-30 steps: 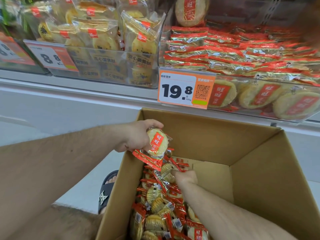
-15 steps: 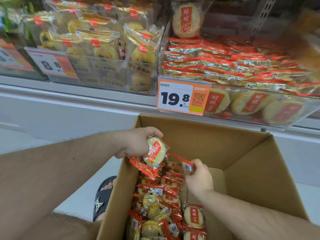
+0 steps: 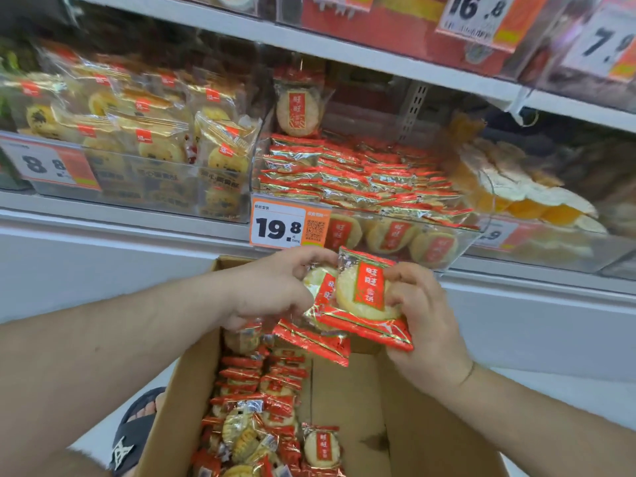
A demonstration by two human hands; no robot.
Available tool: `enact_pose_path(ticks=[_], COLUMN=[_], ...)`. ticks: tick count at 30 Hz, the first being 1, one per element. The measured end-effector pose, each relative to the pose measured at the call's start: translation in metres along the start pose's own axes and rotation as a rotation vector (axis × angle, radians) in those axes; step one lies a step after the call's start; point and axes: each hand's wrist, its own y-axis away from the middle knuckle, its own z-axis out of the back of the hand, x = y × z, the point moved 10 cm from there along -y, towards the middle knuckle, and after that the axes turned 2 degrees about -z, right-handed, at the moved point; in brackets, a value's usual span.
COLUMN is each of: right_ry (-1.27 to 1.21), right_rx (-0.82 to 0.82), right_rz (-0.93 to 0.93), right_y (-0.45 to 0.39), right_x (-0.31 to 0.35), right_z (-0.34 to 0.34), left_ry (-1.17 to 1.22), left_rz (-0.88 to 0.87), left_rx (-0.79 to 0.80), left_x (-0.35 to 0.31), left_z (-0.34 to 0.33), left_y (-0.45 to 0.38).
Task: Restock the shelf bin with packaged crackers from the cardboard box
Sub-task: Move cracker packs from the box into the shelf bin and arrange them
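Packaged crackers [image 3: 358, 297] are held stacked over the cardboard box [image 3: 347, 401], pinched between the left hand [image 3: 272, 290] and right hand [image 3: 423, 315], with the shelf bin [image 3: 444, 235] directly above and beyond, nearer the right hand, long axes upright.

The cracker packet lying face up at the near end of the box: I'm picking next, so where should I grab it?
Take the packet by its round middle, coming straight down from above. It lies flat and face up on the heap in the box, with bare cardboard to its right, so fingers can close across the disc from both sides.
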Motion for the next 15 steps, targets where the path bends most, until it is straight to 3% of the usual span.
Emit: enact_pose_path(ticks=[4,9,12,15], right_ry=[0.062,0.014,-0.135,-0.455], right_rx=[0.006,0.055,0.036,0.016], right_rz=[0.103,0.098,-0.166,-0.637], right_y=[-0.002,-0.011,-0.014,-0.007], right_x=[0.016,0.018,-0.007,-0.044], right_z=[-0.001,-0.005,0.001,-0.003], left_ry=[0.180,0.036,0.011,-0.019], left_rz=[-0.023,-0.150,-0.219,-0.260], left_rx=[0.032,-0.110,-0.120,-0.110], left_x=[-0.015,-0.035,-0.042,-0.045], left_z=[-0.009,-0.002,0.002,0.005], left_y=[0.010,0.013,0.016,0.016])
